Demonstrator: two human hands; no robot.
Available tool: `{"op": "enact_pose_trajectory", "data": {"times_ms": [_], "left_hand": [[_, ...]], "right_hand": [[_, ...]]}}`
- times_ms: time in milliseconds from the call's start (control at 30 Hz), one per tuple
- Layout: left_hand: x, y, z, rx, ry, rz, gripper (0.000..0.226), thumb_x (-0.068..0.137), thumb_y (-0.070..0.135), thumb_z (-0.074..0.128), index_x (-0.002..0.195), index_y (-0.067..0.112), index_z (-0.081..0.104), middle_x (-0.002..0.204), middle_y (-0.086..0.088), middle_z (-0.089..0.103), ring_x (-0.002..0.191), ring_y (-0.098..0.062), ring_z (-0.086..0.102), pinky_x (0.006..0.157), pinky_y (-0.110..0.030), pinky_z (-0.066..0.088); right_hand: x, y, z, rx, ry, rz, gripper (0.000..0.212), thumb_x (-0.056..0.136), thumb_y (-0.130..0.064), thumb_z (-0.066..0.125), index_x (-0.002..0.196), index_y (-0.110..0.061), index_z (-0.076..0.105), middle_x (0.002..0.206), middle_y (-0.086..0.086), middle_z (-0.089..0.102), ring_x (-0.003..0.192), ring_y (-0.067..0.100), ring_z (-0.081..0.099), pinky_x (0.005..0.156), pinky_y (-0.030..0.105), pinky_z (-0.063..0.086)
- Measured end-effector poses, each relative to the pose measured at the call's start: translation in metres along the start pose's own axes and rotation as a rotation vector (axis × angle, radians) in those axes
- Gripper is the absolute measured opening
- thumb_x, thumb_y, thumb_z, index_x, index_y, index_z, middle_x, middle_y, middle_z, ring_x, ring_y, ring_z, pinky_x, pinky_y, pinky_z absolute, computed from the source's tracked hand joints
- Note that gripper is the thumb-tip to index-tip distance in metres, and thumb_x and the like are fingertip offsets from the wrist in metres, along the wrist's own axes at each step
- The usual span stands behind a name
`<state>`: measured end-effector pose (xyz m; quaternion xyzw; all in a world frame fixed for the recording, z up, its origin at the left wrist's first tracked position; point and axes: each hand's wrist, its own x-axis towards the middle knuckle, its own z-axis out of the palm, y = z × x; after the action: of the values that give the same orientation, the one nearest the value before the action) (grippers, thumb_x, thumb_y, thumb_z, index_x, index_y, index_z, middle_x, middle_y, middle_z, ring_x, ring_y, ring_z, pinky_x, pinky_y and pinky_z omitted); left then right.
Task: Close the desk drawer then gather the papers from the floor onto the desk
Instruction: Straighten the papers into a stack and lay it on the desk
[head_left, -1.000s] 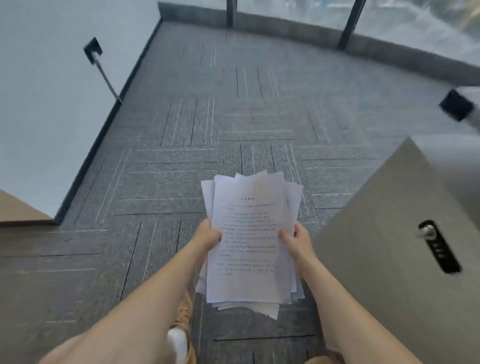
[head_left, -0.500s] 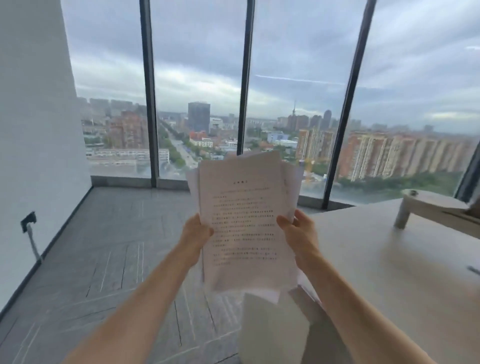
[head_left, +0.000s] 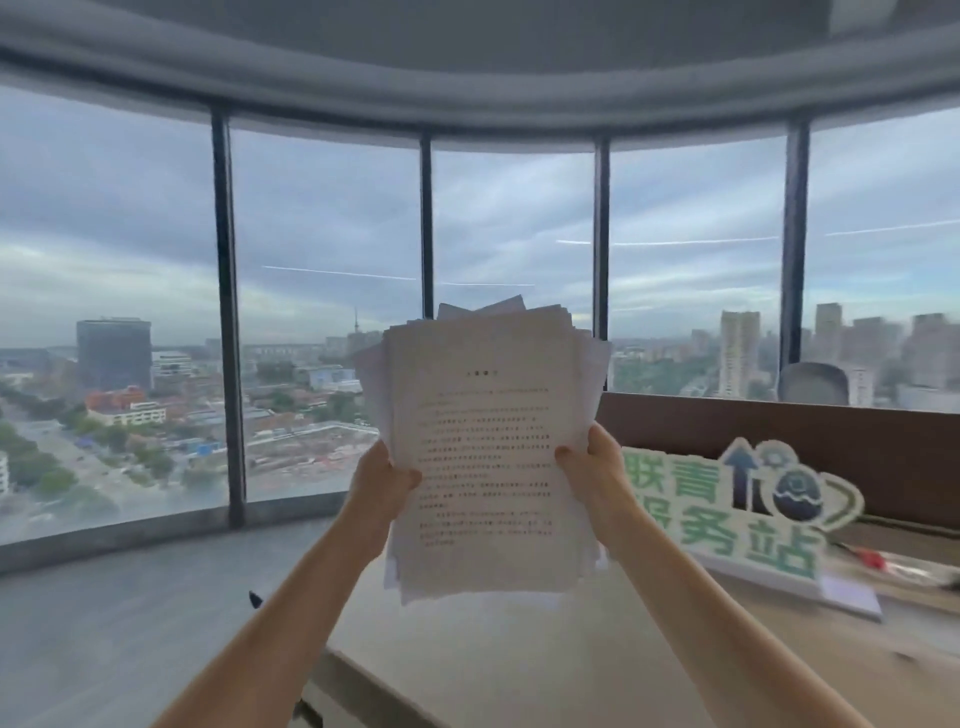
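Both hands clamp the papers (head_left: 488, 447): left hand (head_left: 382, 480) on left edge, right hand (head_left: 597, 467) on right edge. Stack upright, raised above desk (head_left: 519, 654) near its front-left corner. Bare desktop below; sign (head_left: 727, 514) stands well to the right.

hands (head_left: 488, 483) gripping papers (head_left: 483, 447), above desk (head_left: 545, 654)

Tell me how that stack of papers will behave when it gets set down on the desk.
The stack of papers will probably fan out: its edges already sit uneven. It looks floppy, since the left hand and right hand each hold a side. It may slide on the smooth-looking desk.
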<state>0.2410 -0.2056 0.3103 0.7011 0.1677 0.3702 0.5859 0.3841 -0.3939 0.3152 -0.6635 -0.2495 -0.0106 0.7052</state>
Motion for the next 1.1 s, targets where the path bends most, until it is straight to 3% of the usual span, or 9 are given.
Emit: {"op": "enact_pose_trajectory", "data": {"times_ms": [200,300,467,600,833,1000,1100], "left_hand": [[0.031,-0.044,0.073,-0.018,-0.094,-0.073,0.053,0.076,-0.019,0.045,0.114,0.014,0.061,0.1,-0.006,0.071,0.098,-0.033,0.067,0.086,-0.053,0.055],[0.051,-0.079,0.108,-0.068,-0.136,-0.123,0.052,0.074,-0.021,0.046,0.108,0.015,0.062,0.099,-0.004,0.071,0.097,-0.031,0.067,0.086,-0.051,0.055],[0.086,-0.129,0.159,-0.127,-0.158,-0.179,0.052,0.073,-0.022,0.043,0.102,0.017,0.062,0.092,-0.001,0.071,0.085,-0.02,0.068,0.066,-0.034,0.055],[0.105,-0.145,0.185,-0.143,-0.166,-0.183,0.049,0.075,-0.02,0.044,0.108,0.012,0.06,0.091,0.002,0.071,0.081,-0.013,0.068,0.061,-0.028,0.054],[0.105,-0.143,0.193,-0.184,-0.179,-0.191,0.048,0.073,-0.015,0.048,0.115,0.005,0.059,0.104,-0.012,0.07,0.098,-0.032,0.067,0.085,-0.049,0.057],[0.084,-0.134,0.188,-0.212,-0.222,-0.165,0.046,0.073,-0.016,0.045,0.11,0.007,0.059,0.106,-0.014,0.068,0.099,-0.036,0.064,0.082,-0.048,0.056],[0.068,-0.13,0.181,-0.214,-0.227,-0.141,0.047,0.067,-0.01,0.048,0.108,0.008,0.061,0.11,-0.019,0.067,0.105,-0.039,0.063,0.088,-0.054,0.055]], "right_hand": [[0.015,0.052,-0.049,0.001,0.063,0.085,0.045,0.085,0.008,0.046,0.119,-0.02,0.056,0.113,0.006,0.069,0.101,0.027,0.067,0.086,0.05,0.058],[0.032,0.087,-0.065,-0.022,0.107,0.117,0.043,0.086,0.011,0.045,0.114,-0.021,0.053,0.109,0.004,0.065,0.103,0.027,0.064,0.081,0.044,0.057],[0.069,0.137,-0.086,-0.049,0.136,0.158,0.043,0.087,0.012,0.045,0.115,-0.02,0.05,0.108,-0.002,0.061,0.102,0.021,0.061,0.081,0.042,0.056],[0.092,0.153,-0.095,-0.05,0.158,0.128,0.04,0.086,0.012,0.044,0.105,-0.024,0.049,0.106,-0.006,0.06,0.1,0.016,0.06,0.084,0.044,0.054],[0.093,0.146,-0.1,-0.079,0.181,0.113,0.043,0.085,0.013,0.042,0.112,-0.019,0.047,0.107,-0.005,0.059,0.101,0.019,0.059,0.08,0.041,0.053],[0.072,0.133,-0.103,-0.114,0.223,0.113,0.042,0.083,0.016,0.042,0.109,-0.018,0.045,0.099,-0.009,0.055,0.091,0.01,0.055,0.068,0.031,0.05],[0.057,0.128,-0.104,-0.145,0.242,0.117,0.048,0.081,0.018,0.042,0.111,-0.02,0.045,0.097,-0.011,0.054,0.091,0.012,0.053,0.072,0.031,0.049]]}}
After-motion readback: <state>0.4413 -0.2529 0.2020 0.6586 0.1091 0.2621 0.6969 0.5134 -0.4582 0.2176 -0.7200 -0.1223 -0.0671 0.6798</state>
